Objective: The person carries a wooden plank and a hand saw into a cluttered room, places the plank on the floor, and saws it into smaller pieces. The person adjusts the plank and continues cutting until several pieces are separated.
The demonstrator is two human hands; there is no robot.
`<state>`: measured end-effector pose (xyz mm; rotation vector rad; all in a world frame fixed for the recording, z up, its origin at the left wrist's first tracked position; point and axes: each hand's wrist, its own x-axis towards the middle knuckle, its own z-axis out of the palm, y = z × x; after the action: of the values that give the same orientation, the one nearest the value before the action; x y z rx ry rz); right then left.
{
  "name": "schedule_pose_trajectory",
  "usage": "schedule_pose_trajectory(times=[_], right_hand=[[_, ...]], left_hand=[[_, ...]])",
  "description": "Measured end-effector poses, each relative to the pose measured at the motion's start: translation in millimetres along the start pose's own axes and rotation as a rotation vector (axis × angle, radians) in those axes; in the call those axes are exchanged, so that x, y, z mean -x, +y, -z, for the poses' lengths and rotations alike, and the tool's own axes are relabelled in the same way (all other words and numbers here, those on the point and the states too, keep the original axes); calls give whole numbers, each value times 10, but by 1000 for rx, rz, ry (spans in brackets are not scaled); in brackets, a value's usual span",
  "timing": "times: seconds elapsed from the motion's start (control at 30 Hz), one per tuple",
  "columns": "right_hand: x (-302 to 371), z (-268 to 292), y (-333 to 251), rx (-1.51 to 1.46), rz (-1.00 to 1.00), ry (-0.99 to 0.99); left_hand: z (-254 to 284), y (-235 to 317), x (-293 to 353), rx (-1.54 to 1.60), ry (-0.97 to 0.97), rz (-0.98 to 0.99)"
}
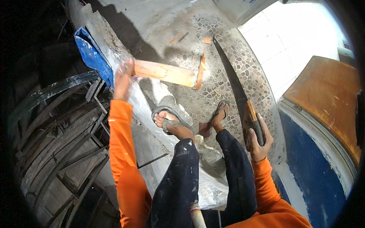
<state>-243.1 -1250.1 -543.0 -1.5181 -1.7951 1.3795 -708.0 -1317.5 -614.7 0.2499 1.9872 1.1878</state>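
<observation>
My left hand (123, 78) is closed on the near end of a flat wooden board (165, 72), which reaches out to the right over the broken wall edge. The fingers look slightly blurred. My right hand (260, 142) grips the dark handle of a hand saw (235, 81). Its long dark blade points away from me, and the tip lies close to a small wood offcut (206, 40). Blade and board are apart. A narrow wood strip (200, 72) rests on the floor at the board's far end.
My sandalled left foot (171, 121) is on a rough concrete ledge (152, 131); my right foot (220, 114) is on the pebbled floor (216, 93). Blue crumpled sheeting (91, 53) hangs at left above stacked metal frames (72, 152). A brown-topped blue counter (323, 102) stands right.
</observation>
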Motion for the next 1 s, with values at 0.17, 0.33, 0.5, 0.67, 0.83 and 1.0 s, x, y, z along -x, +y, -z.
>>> schedule_pose_trajectory(times=[0.17, 0.33, 0.5, 0.67, 0.83, 1.0], right_hand=[[-108, -200, -82, 11, 37, -67], [-108, -301, -179, -7, -15, -121], [-23, -349, -204, 37, 57, -229], [245, -415, -228, 27, 87, -307], [353, -587, -83, 15, 188, -340], [349, -559, -15, 9, 126, -410]], left_hand=[[148, -1358, 221, 280, -130, 282], [54, -1712, 460, 348, -216, 396], [172, -1775, 478, 97, -205, 311], [84, -1815, 550, 186, -146, 355], [148, -1775, 659, 45, -112, 309], [213, -1571, 726, -399, -89, 107]])
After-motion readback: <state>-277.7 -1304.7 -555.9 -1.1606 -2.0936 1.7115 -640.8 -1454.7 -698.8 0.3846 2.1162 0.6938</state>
